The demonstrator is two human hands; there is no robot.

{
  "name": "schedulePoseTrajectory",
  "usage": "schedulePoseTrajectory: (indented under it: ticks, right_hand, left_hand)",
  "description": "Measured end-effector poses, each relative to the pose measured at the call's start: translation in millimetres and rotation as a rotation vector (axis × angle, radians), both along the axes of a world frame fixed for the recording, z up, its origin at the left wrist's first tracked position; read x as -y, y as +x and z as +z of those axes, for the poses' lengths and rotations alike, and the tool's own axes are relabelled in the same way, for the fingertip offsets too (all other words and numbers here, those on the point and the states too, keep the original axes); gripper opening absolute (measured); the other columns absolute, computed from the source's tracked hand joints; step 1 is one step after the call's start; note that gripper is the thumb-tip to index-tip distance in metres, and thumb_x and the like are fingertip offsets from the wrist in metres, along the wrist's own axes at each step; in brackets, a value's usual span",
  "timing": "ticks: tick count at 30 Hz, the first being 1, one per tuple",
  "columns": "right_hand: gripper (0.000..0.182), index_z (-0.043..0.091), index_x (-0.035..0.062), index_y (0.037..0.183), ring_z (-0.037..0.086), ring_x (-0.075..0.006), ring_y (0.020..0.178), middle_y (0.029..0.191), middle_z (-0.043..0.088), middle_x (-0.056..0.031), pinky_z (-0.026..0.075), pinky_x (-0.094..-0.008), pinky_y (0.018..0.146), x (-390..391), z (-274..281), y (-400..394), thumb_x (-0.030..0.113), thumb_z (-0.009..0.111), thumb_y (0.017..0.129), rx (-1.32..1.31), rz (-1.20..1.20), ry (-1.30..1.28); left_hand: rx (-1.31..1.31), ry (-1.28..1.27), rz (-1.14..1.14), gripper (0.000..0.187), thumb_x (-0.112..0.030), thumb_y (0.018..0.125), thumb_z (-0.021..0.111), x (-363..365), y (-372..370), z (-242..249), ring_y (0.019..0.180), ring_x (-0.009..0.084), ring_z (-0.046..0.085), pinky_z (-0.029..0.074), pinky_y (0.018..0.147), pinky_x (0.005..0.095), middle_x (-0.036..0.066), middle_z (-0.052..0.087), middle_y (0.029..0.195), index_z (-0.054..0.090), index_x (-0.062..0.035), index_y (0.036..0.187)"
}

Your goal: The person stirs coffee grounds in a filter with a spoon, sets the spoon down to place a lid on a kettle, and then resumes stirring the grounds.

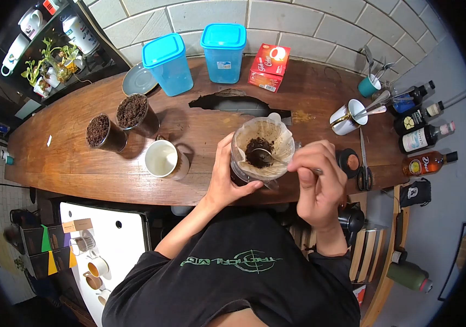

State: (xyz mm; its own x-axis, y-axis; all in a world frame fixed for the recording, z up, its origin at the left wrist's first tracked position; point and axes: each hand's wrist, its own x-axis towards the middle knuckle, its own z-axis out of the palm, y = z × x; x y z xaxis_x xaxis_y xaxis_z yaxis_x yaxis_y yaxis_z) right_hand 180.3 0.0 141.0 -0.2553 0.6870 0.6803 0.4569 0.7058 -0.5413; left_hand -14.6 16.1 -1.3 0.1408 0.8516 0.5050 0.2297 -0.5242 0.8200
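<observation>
Gripping the glass dripper [244, 169] from the side, the left hand [224, 182] is closed around it near the front edge of the wooden counter [80, 158]. A spoon [268, 157] is pinched in the right hand [317, 182], its bowl lowered into the coffee grounds [256, 150] held by the paper filter [282, 139]. A white mug [162, 159] is seen just left of the dripper.

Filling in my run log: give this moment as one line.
left hand grips dripper | right hand holds spoon in grounds | mug beside

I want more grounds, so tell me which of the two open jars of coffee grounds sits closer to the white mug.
The right-hand jar of grounds, nearer the blue containers, sits closer to the white mug. The other jar stands further left toward the counter's end.
</observation>
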Motion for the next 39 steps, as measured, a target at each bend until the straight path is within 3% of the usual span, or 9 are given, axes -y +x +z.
schedulePoseTrajectory:
  ticks: [5,9,13,17,20,25,27,31,39]
  right_hand:
    - [0.009,0.062,0.0034,0.091,0.06,-0.0297,0.08,0.086,0.063,-0.0083,0.043,-0.0403,0.078,2,-2,-2,0.011,0.061,0.096,0.006,-0.143,0.142]
    - [0.009,0.064,0.0043,0.092,0.06,-0.0292,0.079,0.086,0.063,-0.0085,0.043,-0.0405,0.076,-2,-1,0,0.012,0.062,0.095,0.123,-0.03,0.053]
    - [0.008,0.064,0.0044,0.091,0.06,-0.0291,0.079,0.086,0.063,-0.0086,0.043,-0.0407,0.077,3,0,-1,0.012,0.062,0.095,0.0,-0.029,0.081]
    - [0.009,0.064,0.0041,0.091,0.059,-0.0291,0.079,0.086,0.063,-0.0087,0.043,-0.0411,0.077,7,2,2,0.012,0.062,0.095,0.042,0.024,0.059]
    - [0.008,0.064,0.0044,0.091,0.059,-0.0289,0.079,0.086,0.063,-0.0082,0.043,-0.0415,0.077,4,-1,-1,0.012,0.063,0.094,0.134,-0.028,0.083]
    - [0.009,0.063,0.0049,0.091,0.059,-0.0281,0.08,0.087,0.062,-0.0067,0.042,-0.0415,0.079,6,-1,-2,0.013,0.063,0.095,0.049,-0.096,0.156]
    - [0.008,0.063,0.005,0.091,0.059,-0.0282,0.079,0.087,0.062,-0.0071,0.043,-0.0417,0.077,1,0,-2,0.013,0.063,0.094,0.163,-0.053,0.104]
    - [0.004,0.063,0.005,0.091,0.059,-0.0281,0.078,0.088,0.062,-0.0078,0.043,-0.0406,0.074,3,0,1,0.009,0.065,0.092,0.065,0.04,0.049]
    - [0.004,0.064,0.0047,0.093,0.059,-0.0277,0.08,0.089,0.061,-0.0079,0.043,-0.0412,0.075,4,-5,6,0.007,0.066,0.09,0.017,-0.004,0.103]
  left_hand:
    - [-0.011,-0.001,0.006,0.101,-0.034,0.065,0.091,0,-1,3,0.138,0.0405,0.04,0.036,0.112,0.0501,0.023,0.04,0.148,0.039,-0.0003,0.145]
    - [-0.019,-0.004,0.01,0.1,-0.034,0.066,0.091,1,-1,3,0.138,0.0406,0.041,0.036,0.112,0.0501,0.024,0.04,0.148,0.04,0.0,0.144]
    - [-0.005,-0.011,0.003,0.1,-0.034,0.066,0.091,-1,-2,2,0.137,0.0406,0.041,0.036,0.112,0.05,0.024,0.04,0.148,0.04,0.0001,0.144]
    - [0.003,-0.037,-0.006,0.1,-0.034,0.065,0.091,2,1,0,0.137,0.0406,0.041,0.036,0.112,0.0498,0.024,0.04,0.147,0.04,0.0001,0.144]
    - [-0.005,-0.034,0.002,0.1,-0.034,0.066,0.091,2,0,0,0.137,0.0406,0.041,0.036,0.112,0.0497,0.024,0.04,0.147,0.04,0.0001,0.144]
    - [0.003,-0.025,-0.007,0.1,-0.033,0.066,0.091,0,1,-1,0.137,0.0407,0.042,0.037,0.112,0.0494,0.024,0.04,0.147,0.04,0.0002,0.144]
    - [0.012,-0.035,-0.005,0.1,-0.033,0.065,0.091,0,-1,0,0.137,0.0406,0.042,0.037,0.112,0.0492,0.024,0.041,0.147,0.04,0.0003,0.144]
    - [-0.013,-0.028,-0.001,0.1,-0.032,0.065,0.091,0,-1,3,0.137,0.0409,0.042,0.037,0.112,0.0494,0.024,0.041,0.147,0.039,0.0003,0.144]
    - [-0.021,-0.025,0.002,0.102,-0.034,0.066,0.091,2,0,-1,0.138,0.0403,0.04,0.036,0.113,0.0498,0.024,0.04,0.148,0.037,0.0,0.146]
